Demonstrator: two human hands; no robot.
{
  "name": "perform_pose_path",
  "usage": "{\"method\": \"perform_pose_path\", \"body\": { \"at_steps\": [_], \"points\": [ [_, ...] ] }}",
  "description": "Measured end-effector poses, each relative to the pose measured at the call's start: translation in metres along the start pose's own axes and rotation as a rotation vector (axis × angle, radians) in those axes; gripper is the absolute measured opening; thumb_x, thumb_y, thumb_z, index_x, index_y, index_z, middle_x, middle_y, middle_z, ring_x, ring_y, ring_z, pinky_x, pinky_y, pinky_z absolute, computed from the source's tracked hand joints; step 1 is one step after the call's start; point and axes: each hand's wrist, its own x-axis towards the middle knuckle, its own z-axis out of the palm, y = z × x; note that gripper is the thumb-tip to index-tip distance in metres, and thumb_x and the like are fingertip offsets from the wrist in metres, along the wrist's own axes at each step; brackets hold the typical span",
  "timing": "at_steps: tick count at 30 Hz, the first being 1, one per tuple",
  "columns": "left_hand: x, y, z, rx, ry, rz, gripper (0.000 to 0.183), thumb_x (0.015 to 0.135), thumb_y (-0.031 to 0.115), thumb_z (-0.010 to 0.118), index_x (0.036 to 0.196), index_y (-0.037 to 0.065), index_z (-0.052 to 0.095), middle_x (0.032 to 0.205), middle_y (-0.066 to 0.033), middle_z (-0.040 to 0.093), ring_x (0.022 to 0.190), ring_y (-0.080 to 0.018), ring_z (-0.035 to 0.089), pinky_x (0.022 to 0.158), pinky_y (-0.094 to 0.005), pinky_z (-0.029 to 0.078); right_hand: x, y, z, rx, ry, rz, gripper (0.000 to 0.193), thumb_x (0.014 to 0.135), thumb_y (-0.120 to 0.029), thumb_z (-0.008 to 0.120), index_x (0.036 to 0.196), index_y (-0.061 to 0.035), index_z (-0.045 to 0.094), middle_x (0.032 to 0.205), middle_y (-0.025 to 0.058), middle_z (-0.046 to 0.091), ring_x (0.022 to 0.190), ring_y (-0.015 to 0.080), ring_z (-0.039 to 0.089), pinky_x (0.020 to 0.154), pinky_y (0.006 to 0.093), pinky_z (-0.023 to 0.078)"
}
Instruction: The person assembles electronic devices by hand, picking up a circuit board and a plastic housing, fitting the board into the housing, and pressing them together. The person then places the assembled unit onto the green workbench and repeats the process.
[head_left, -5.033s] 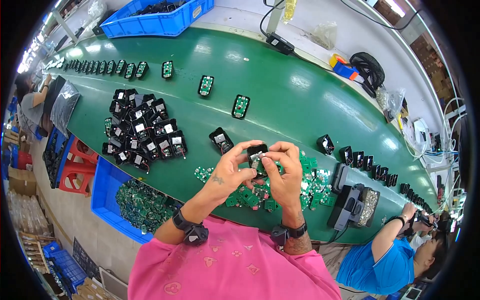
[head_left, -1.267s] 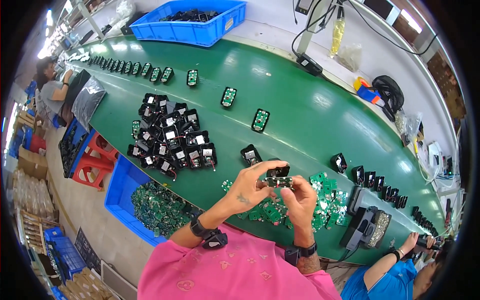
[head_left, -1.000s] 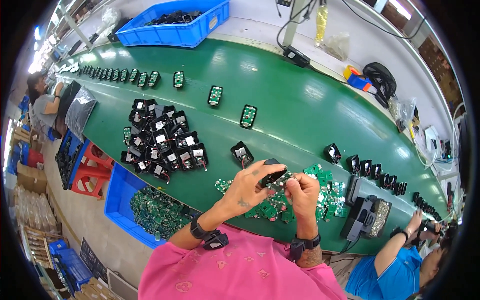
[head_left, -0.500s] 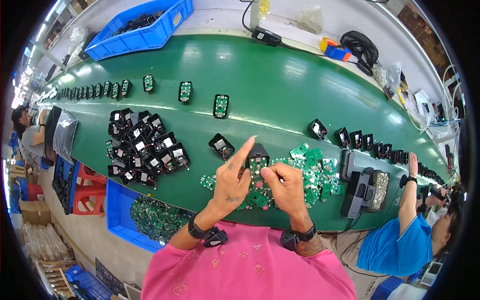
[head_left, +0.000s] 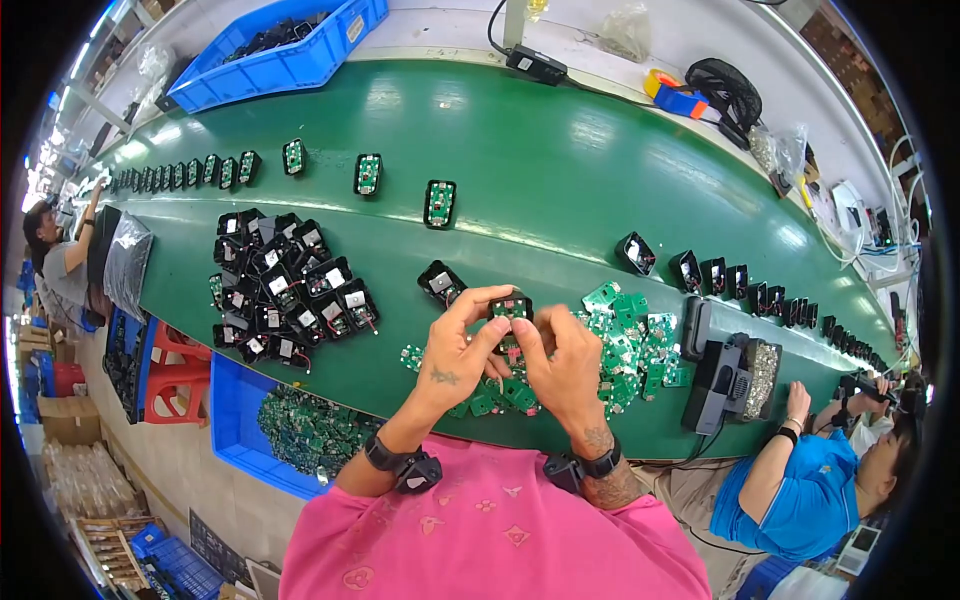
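Between my two hands is a small black casing with a green circuit board set in its open face. My left hand is closed round its left side, the thumb pressing on the board. My right hand grips the other side, its thumb also on the board's lower part. Just beyond my left hand lies a black casing with wires. Loose green circuit boards are heaped beside my right hand, and some lie under both hands. A pile of open black casings is on the left.
Casings with fitted boards stand in a row across the green bench; open casings line its right side. A blue bin of boards sits low left, another blue bin far left. A co-worker in blue sits at right.
My left index finger, stretched out before, is now curled round the casing. The casing has tilted in my hands. The right co-worker's arm has drawn back from the row.
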Motion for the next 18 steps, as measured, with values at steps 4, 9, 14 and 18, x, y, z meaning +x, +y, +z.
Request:
{"method": "perform_pose_path", "body": {
  "at_steps": [4, 9, 14, 18],
  "points": [
    [0.003, -0.003, 0.004, -0.014, 0.037, -0.039, 0.033, 0.1, 0.008, 0.053, 0.132, 0.002, 0.053, 0.102, -0.0141, 0.068, 0.057, -0.0141, 0.066, 0.045, -0.0246, 0.054, 0.007, -0.01, 0.003, 0.331, -0.102, 0.16, 0.034, 0.098, -0.015, 0.059, 0.13, -0.0029, 0.054, 0.082, 0.013, 0.065, 0.067, 0.0202, 0.062, 0.062, 0.0335, 0.05],
    [0.006, -0.005, 0.013, 0.06, 0.118, 0.076, 0.029, 0.1, 0.009, 0.052, 0.128, 0.001, 0.055, 0.099, -0.0128, 0.068, 0.056, -0.0143, 0.065, 0.045, -0.0245, 0.053, 0.012, -0.005, 0.007, 0.494, -0.194, 0.213, 0.04, 0.1, -0.01, 0.053, 0.139, -0.004, 0.05, 0.097, 0.0083, 0.061, 0.08, 0.0093, 0.056, 0.07, 0.0277, 0.051],
    [0.008, -0.014, 0.007, 0.187, 0.221, 0.187, 0.027, 0.1, 0.009, 0.052, 0.125, 0.0, 0.056, 0.1, -0.0128, 0.069, 0.057, -0.0126, 0.064, 0.045, -0.0246, 0.051, 0.015, 0.005, 0.028, 0.66, -0.201, 0.302, 0.036, 0.102, -0.009, 0.052, 0.137, -0.0056, 0.054, 0.096, 0.0, 0.058, 0.083, 0.0052, 0.052, 0.071, 0.0227, 0.05],
    [0.011, -0.013, 0.001, 0.109, 0.3, 0.152, 0.025, 0.099, 0.008, 0.053, 0.123, 0.0, 0.057, 0.1, -0.0119, 0.069, 0.067, -0.0102, 0.065, 0.046, -0.026, 0.05, 0.026, 0.0, 0.042, 0.73, -0.217, 0.331, 0.035, 0.101, -0.01, 0.053, 0.136, -0.0057, 0.055, 0.094, -0.0005, 0.058, 0.082, 0.005, 0.052, 0.071, 0.0228, 0.049]
  ]
}}
